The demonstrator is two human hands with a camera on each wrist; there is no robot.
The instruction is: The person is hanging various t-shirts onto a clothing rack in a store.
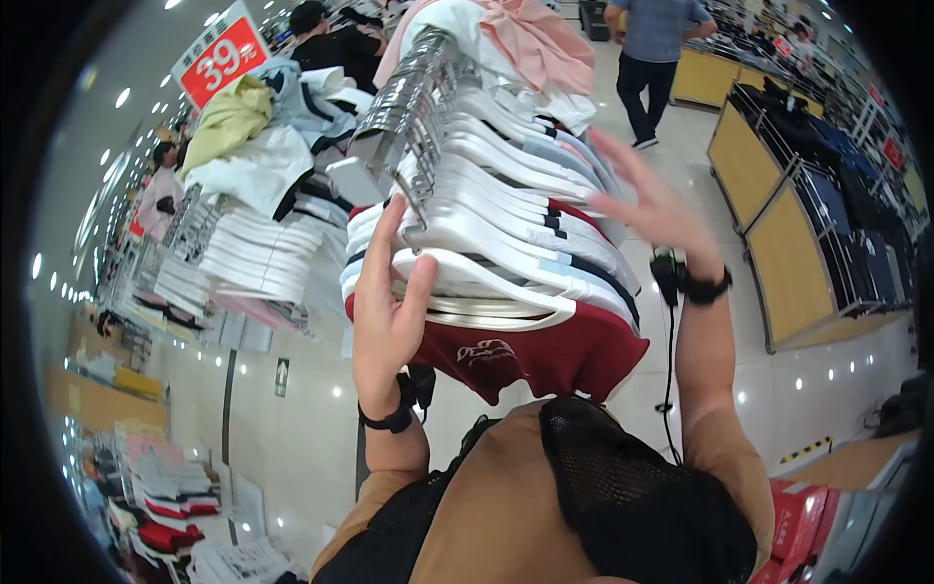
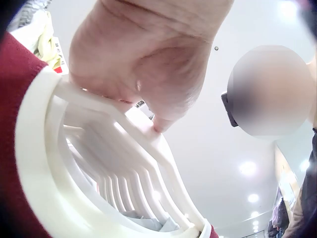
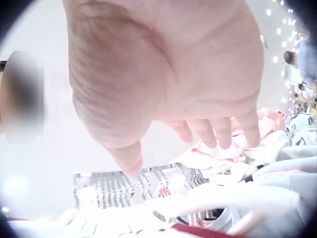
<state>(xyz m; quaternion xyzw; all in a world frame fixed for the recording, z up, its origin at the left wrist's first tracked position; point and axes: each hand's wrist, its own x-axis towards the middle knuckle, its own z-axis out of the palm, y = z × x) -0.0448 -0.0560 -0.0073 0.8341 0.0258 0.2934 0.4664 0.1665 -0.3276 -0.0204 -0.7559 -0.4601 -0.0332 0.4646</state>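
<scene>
White plastic hangers (image 1: 486, 222) crowd a metal rail, most bearing folded-looking garments, with a dark red shirt (image 1: 516, 352) at the near end. My left hand (image 1: 391, 310) rests against the left side of the nearest hangers, its index finger and thumb extended and spread about a hook. In the left wrist view, the hand (image 2: 141, 59) lies over the top of a white hanger (image 2: 131, 131); its fingertips are partly hidden. My right hand (image 1: 654, 195), blurred, is raised beside the rack's right side with fingers extended. The right wrist view shows that palm (image 3: 168, 74) above the metal hooks (image 3: 106, 186), holding nothing.
Pink and white clothes (image 1: 533, 44) lie heaped on the rail's far end. Another loaded rack (image 1: 255, 248) with a red price sign (image 1: 224, 68) stands left. A wood-panelled display stand (image 1: 783, 234) is at right. One person (image 1: 650, 58) is in the aisle ahead.
</scene>
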